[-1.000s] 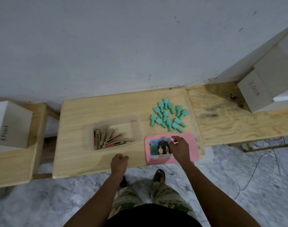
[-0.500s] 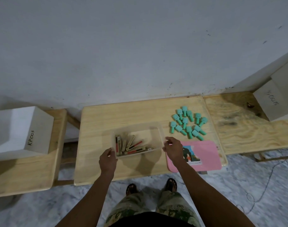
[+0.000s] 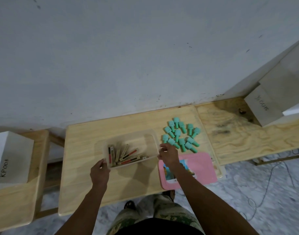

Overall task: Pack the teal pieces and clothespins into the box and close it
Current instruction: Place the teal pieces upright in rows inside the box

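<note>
Pale wooden table (image 3: 87,150) against a scuffed grey wall (image 3: 128,56). Left hand (image 3: 99,172) and right hand (image 3: 168,154) pinched opposite rims of the clear box (image 3: 145,142). Teal pieces (image 3: 177,133) lay just beyond the right fingers.

Dim flat light, soft shadows, blurred wide-angle edges

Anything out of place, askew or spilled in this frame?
Only the pink rectangular plastic lid stands out: it lies at the light wooden table's front edge and seems to overhang it slightly. The teal plastic pieces form a tidy cluster; nothing is spilled.
</note>
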